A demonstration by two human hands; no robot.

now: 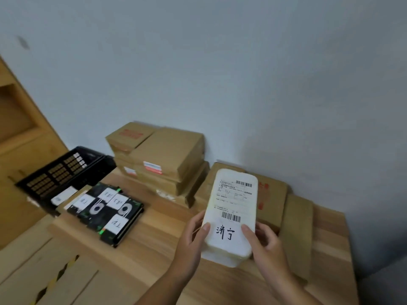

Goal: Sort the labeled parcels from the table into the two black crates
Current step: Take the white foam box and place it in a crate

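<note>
Holding white parcel (233, 201) over table (154, 256): your left hand (193, 234) & right hand (264, 243) grip its near end, thumbs on label. Step: label check. Next, prob.: carry to matching black crate (61, 170).

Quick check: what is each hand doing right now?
Left hand: grips the white parcel by its lower left edge.
Right hand: grips the same parcel's lower right edge.

Grey wall (220, 62); wooden cabinet (19, 133) at left.

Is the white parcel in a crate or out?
Out: the left hand and right hand hold the white parcel over the table, well right of the black crate.
</note>
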